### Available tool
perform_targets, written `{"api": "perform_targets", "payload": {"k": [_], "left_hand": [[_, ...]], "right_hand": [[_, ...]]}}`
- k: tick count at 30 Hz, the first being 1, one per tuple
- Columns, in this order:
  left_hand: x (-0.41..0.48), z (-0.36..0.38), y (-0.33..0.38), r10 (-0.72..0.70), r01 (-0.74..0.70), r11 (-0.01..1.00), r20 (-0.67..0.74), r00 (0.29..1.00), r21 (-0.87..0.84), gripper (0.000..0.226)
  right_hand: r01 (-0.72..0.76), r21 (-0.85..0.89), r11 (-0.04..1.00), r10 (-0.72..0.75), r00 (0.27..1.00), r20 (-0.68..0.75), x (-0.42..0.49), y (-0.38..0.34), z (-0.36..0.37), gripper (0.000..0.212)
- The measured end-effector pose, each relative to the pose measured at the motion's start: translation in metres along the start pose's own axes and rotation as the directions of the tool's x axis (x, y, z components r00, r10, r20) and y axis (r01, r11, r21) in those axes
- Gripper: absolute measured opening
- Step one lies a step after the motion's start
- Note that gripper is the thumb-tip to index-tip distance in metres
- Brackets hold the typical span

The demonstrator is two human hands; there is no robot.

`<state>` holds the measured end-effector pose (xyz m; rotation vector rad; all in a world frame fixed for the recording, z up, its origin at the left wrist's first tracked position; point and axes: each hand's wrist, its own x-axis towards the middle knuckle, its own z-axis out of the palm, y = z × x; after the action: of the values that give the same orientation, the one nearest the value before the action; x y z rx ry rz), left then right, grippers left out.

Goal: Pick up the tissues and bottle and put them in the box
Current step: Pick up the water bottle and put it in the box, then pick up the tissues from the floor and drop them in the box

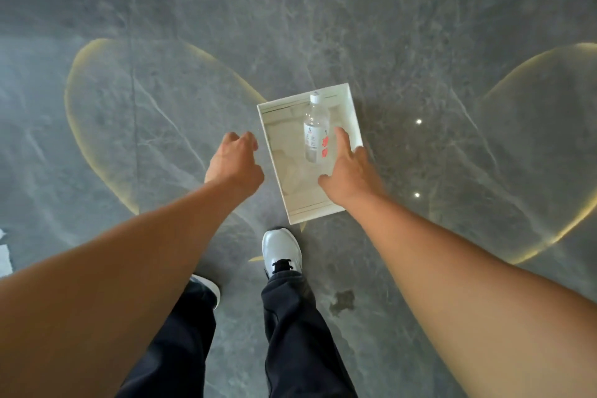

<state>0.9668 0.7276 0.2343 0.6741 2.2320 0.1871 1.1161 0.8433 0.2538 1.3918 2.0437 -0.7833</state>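
Box (353,113) — white, open-topped, sitting on the grey marble floor (161,90) just ahead of a white shoe (281,249). Inside it a clear plastic bottle (315,129) lies on its side, cap toward the far wall, on top of pale tissue packs (287,152) that cover the bottom. The right hand (350,174) hovers over the near right part of the box, fingers spread, its grip open and empty, forefinger just beside the bottle. The left hand (234,160) hangs outside the left wall, fingers loosely curled — holding nothing.
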Motion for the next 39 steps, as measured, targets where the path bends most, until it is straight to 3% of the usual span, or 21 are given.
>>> {"api": "perform_targets", "payload": {"k": [5, 10, 20, 26, 32, 36, 39], "left_hand": [[-0.024, -0.037, -0.065, -0.048, 0.048, 0.998, -0.01, 0.999, -0.05, 0.033], [-0.048, -0.085, -0.145, -0.122, 0.117, 0.986, -0.037, 0.992, -0.122, 0.028], [-0.142, -0.19, -0.361, -0.372, 0.325, 0.874, -0.068, 0.926, -0.361, 0.03], [-0.209, -0.219, -0.497, -0.667, 0.558, 0.654, -0.041, 0.744, -0.511, 0.031], [-0.204, -0.204, -0.569, -0.725, 0.593, 0.534, 0.035, 0.688, -0.603, 0.034], [-0.153, -0.164, -0.614, -0.745, 0.592, 0.45, 0.084, 0.661, -0.669, 0.038], [-0.1, -0.121, -0.646, -0.757, 0.587, 0.379, 0.125, 0.641, -0.716, 0.058]], "right_hand": [[0.007, -0.158, 0.987, 0.016, 0.989, 0.148, -0.019, -0.045, 0.015, 0.063], [0.158, -0.234, 0.959, -0.111, 0.974, 0.2, -0.043, -0.143, 0.041, 0.031], [0.445, -0.431, 0.785, -0.31, 0.884, 0.349, -0.128, -0.396, 0.129, 0.032], [0.65, -0.398, 0.647, -0.48, 0.754, 0.449, -0.205, -0.543, 0.211, 0.035], [0.798, -0.398, 0.453, -0.558, 0.602, 0.571, -0.232, -0.637, 0.298, 0.031], [0.815, -0.461, 0.35, -0.582, 0.575, 0.575, -0.188, -0.685, 0.366, 0.037], [0.788, -0.511, 0.343, -0.609, 0.601, 0.517, -0.129, -0.712, 0.423, 0.042]]}}
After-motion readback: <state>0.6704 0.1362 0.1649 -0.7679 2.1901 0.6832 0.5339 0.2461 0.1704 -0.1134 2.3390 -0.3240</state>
